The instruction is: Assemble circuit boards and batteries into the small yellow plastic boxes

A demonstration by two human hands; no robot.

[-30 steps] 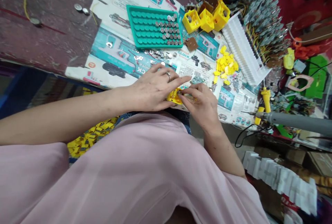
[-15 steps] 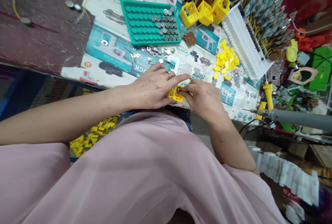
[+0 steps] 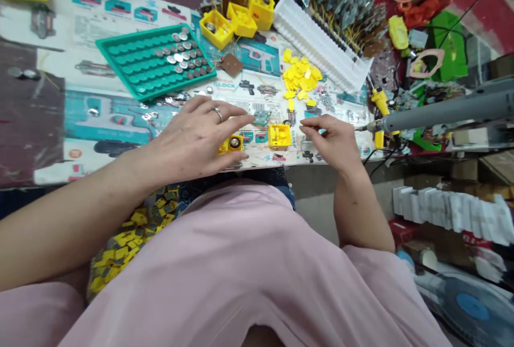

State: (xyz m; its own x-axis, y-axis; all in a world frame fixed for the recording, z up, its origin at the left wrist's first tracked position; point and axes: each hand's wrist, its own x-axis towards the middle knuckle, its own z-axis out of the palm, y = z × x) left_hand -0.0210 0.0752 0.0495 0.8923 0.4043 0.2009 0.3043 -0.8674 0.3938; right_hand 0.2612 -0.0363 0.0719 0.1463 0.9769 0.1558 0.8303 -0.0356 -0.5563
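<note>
My left hand [image 3: 196, 133] lies over the near edge of the table, its thumb and index finger on either side of a small yellow plastic case [image 3: 225, 146]. A round metal piece [image 3: 235, 143] sits in that case. A second yellow case [image 3: 280, 136] stands between my two hands, touched by neither. To its right, my right hand [image 3: 333, 141] hovers with thumb and index fingertips close together; anything in the pinch is too small to make out. Beyond the second case lies a small green circuit board [image 3: 262, 117].
A teal tray [image 3: 124, 63] with round metal pieces stands at the back left. Yellow bits [image 3: 301, 76] are heaped before a white ribbed rack [image 3: 321, 42] of wired parts. A grey tool [image 3: 433, 108] juts in from the right. Larger yellow housings [image 3: 241, 20] stand behind.
The view has swung right. My right hand has drawn away from the case at my left hand and moved right, uncovering the second yellow case. My left hand has stayed at its case.
</note>
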